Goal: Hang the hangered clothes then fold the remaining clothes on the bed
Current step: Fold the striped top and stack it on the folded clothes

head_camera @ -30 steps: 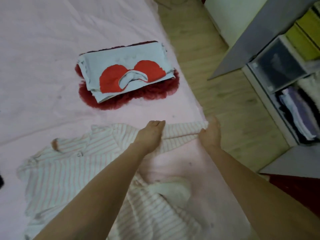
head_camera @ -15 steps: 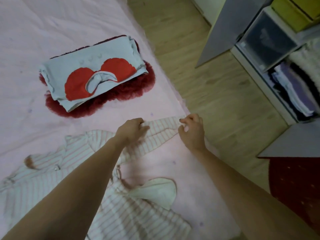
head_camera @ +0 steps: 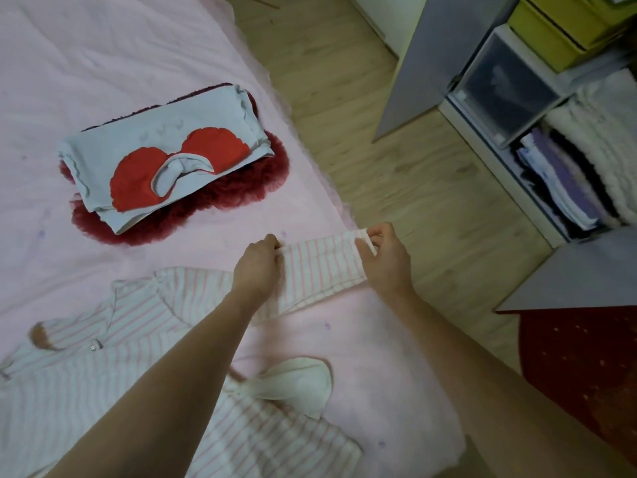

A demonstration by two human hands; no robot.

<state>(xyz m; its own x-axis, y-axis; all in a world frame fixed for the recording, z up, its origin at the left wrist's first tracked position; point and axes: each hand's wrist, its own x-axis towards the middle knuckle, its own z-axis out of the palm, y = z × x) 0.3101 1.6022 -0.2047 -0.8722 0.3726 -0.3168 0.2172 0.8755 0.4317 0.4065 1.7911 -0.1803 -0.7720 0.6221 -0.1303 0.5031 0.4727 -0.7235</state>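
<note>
A white shirt with thin pink stripes (head_camera: pixel 113 339) lies spread on the pink bed (head_camera: pixel 103 56). One of its sleeves (head_camera: pixel 320 267) stretches toward the bed's right edge. My left hand (head_camera: pixel 256 267) grips the sleeve near its middle, fingers curled over the top edge. My right hand (head_camera: pixel 386 257) pinches the cuff end at the bed's edge. A folded pale blue garment with a red print (head_camera: pixel 165 157) sits on a folded dark red fluffy garment (head_camera: pixel 241 191) farther up the bed.
Wooden floor (head_camera: pixel 396 174) runs along the bed's right side. An open wardrobe (head_camera: pixel 551 139) with grey doors, a clear drawer, yellow boxes and stacked clothes stands at the right. A dark red cloth with small dots (head_camera: pixel 579 370) is at lower right.
Both hands have lifted and pulled the striped sleeve straight, my right hand sliding out to the cuff. The view has shifted slightly.
</note>
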